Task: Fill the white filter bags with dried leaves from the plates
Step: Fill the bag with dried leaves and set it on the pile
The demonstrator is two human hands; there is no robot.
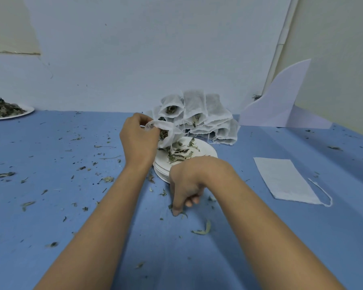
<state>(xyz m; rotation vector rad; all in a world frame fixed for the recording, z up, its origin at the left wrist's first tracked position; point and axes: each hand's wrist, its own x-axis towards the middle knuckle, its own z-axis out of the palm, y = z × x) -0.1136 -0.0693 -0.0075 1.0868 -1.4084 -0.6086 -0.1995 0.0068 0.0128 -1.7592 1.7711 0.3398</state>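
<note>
My left hand (137, 139) pinches the rim of a white filter bag (168, 132) and holds it open above a stack of white plates (205, 150) that carries a small heap of dried leaves (179, 153). Some leaves show inside the bag's mouth. My right hand (187, 185) reaches down to the blue table just in front of the plates, its fingers curled round dried leaf bits (181, 213) on the cloth. Behind the plates stands a pile of filled filter bags (199, 116).
An empty flat filter bag (283, 178) with a string lies to the right. A second plate of leaves (8, 111) sits at the far left edge. A white folded sheet (281, 103) leans at the back right. Leaf crumbs are scattered over the blue tablecloth (71, 206).
</note>
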